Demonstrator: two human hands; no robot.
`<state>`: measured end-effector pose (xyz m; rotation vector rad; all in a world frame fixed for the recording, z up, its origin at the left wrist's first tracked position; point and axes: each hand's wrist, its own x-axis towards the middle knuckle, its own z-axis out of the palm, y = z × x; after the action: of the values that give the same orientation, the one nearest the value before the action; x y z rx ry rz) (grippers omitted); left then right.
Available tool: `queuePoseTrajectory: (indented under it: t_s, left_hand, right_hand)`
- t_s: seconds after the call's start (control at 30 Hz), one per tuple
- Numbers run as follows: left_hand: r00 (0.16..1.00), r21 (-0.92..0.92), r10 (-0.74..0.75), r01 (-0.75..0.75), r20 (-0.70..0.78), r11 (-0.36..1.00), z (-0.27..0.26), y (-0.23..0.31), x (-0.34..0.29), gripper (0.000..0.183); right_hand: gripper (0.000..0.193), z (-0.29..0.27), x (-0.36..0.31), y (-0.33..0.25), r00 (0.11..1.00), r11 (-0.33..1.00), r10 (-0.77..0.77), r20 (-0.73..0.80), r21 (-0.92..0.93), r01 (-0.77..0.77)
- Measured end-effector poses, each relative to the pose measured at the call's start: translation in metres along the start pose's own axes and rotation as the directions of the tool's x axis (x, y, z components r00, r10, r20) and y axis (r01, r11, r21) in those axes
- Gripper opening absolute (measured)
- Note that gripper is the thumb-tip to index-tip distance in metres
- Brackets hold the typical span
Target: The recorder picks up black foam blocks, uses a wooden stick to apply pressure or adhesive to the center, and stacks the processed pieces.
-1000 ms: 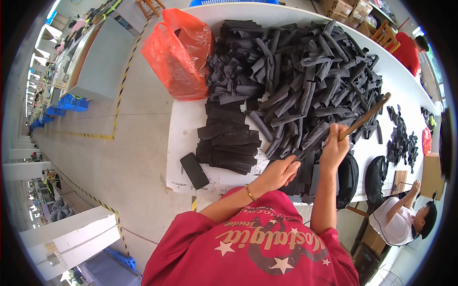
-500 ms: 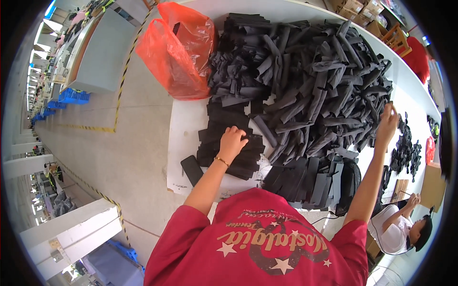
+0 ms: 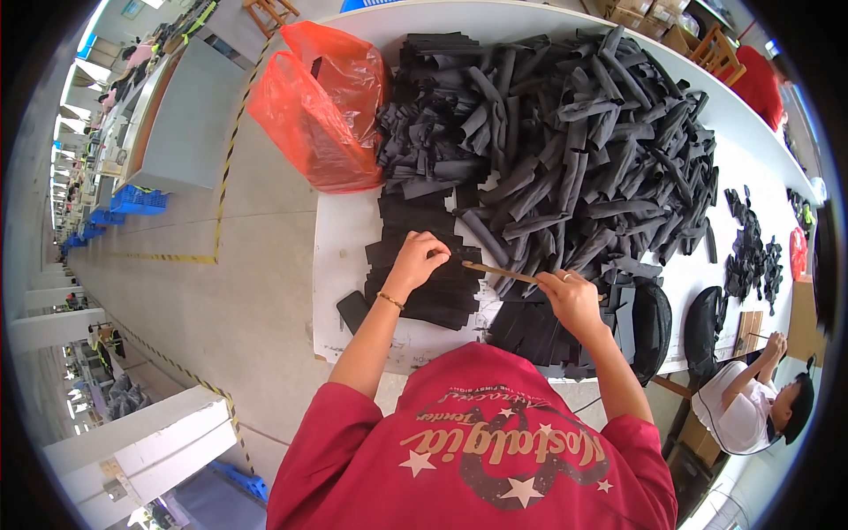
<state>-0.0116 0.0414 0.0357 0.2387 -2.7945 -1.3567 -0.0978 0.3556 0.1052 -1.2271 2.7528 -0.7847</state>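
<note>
My right hand (image 3: 572,302), a ring on one finger, grips a thin brown stick (image 3: 499,271). The stick's tip points left, over the laid-out black fabric strips (image 3: 424,296) in front of me. Just left of that tip, above the same strips, my left hand (image 3: 421,258) has its fingers curled and pinched together; whatever they hold is too small to make out. A large heap of folded or rolled black fabric pieces (image 3: 601,150) lies beyond my right hand. More dark strips (image 3: 534,331) lie side by side near the table edge.
An orange-red plastic bag (image 3: 327,115) stands at the far left of the white table (image 3: 331,238). A black phone (image 3: 352,311) lies by my left forearm. Black mesh pieces (image 3: 652,327) rest at the right. Another person (image 3: 738,402) sits at the table's right side.
My right hand has come from the heap's right edge to the middle front, where the stick now shows in it. My left hand has shifted only slightly.
</note>
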Motion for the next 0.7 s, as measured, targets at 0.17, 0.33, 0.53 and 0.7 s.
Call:
queuePoseTrajectory:
  t_s: [0.17,0.33,0.53,0.7]
  left_hand:
    - [0.983,-0.054,0.183,-0.183,0.005,0.982,0.007,0.046,-0.007,0.009]
    - [0.679,0.132,0.293,-0.279,-0.673,0.951,0.000,0.122,-0.044,0.038]
    - [0.863,-0.953,-0.497,-0.072,0.089,-0.295,0.056,0.083,-0.058,0.025]
    - [0.767,-0.970,-0.642,-0.149,0.010,-0.193,0.051,0.104,-0.053,0.023]
  right_hand:
    - [0.013,0.025,0.007,-0.030,1.000,0.999,0.012,0.024,0.053,-0.013]
    - [0.023,0.049,0.000,-0.057,0.982,0.893,0.145,-0.123,0.444,-0.076]
    - [0.019,0.073,-0.013,-0.094,0.971,0.863,0.235,-0.046,0.470,-0.186]
    - [0.012,0.077,-0.016,-0.110,0.955,0.889,0.276,-0.104,0.406,-0.213]
